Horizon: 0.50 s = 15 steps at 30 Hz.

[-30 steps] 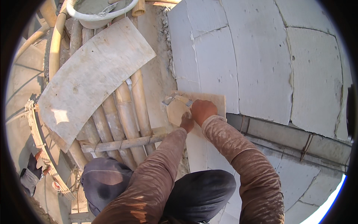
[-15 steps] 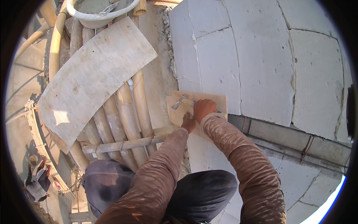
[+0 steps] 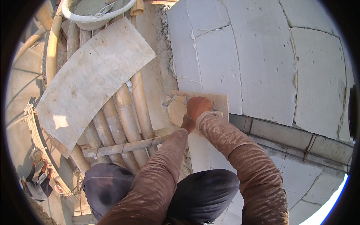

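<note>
In front of me, a small light-brown plywood board (image 3: 217,100) lies against the grey-white block wall (image 3: 262,63). My right hand (image 3: 198,107) is closed round the handle of a hammer, whose metal head (image 3: 169,99) points left over the board's left edge. Just below it, my left hand (image 3: 188,123) is at the board's lower part; its fingers are hidden behind the right hand, so what they hold, if anything, does not show. Both forearms wear dusty brown sleeves.
Bamboo poles (image 3: 125,107) form a platform on the left, under a large curved plywood sheet (image 3: 93,75). A white-rimmed tub (image 3: 93,20) with a tool stands at the far left. A ledge (image 3: 288,137) runs along the right. Far below, a person (image 3: 39,183) is at work.
The right hand has shifted slightly left and now overlaps the left hand. The hammer head has moved left, to the board's edge. The person below has bent or moved a little.
</note>
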Motion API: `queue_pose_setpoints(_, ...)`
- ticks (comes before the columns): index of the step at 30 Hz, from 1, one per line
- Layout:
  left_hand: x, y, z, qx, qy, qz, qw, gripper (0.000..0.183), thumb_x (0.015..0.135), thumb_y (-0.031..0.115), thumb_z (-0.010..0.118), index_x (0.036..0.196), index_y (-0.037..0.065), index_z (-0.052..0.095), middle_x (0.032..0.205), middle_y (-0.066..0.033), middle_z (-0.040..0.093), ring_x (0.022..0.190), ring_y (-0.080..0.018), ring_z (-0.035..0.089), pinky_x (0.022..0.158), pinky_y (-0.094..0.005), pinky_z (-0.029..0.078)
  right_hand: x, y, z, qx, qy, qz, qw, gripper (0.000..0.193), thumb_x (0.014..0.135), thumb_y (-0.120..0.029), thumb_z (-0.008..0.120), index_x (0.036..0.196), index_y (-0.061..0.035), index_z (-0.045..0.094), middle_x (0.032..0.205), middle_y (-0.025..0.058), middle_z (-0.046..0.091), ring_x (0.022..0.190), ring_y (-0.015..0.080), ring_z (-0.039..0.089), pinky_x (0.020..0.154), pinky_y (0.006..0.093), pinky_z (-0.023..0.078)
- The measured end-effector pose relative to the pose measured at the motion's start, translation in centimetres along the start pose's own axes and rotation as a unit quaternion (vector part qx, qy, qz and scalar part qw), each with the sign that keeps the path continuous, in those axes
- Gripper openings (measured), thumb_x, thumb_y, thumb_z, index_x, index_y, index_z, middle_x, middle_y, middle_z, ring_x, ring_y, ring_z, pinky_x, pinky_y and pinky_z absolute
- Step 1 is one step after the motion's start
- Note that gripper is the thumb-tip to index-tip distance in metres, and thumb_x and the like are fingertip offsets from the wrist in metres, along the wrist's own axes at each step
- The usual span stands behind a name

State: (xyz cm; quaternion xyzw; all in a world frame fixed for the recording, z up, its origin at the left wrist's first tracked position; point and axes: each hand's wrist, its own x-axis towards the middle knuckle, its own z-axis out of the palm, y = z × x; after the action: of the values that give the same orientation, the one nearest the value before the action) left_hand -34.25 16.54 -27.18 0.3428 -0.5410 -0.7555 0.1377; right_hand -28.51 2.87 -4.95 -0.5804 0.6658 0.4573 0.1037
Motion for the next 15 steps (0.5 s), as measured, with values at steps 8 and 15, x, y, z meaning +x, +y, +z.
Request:
queue_pose_setpoints(8, -0.3, 0.3, -0.4, 0.003, -0.017, 0.0, 1.0, 0.056, 0.102, 0.043, 0.039, 0.14, 0.003, 0.044, 0.147, -0.0256, 0.04, 0.138, -0.0366, 0.037, 0.113, -0.0416, 0.029, -0.9, 1.1, 0.6, 0.009, 0.003, -0.019, 1.0, 0.026, 0.086, -0.033, 0.068, 0.087, -0.0075, 0.073, 0.085, 0.0115, 0.074, 0.082, 0.0308, 0.073, 0.069, 0.0403, 0.058)
queue_pose_setpoints(15, -0.2, 0.5, -1.0, -0.002, -0.037, -0.001, 0.999, 0.058, 0.102, 0.043, 0.039, 0.143, 0.003, 0.042, 0.149, -0.026, 0.037, 0.139, -0.0373, 0.035, 0.115, -0.0409, 0.027, -1.8, 1.1, 0.4, 0.046, -0.001, -0.032, 0.998, 0.024, 0.085, -0.031, 0.067, 0.089, -0.0082, 0.074, 0.087, 0.0117, 0.074, 0.085, 0.0316, 0.073, 0.07, 0.0409, 0.058)
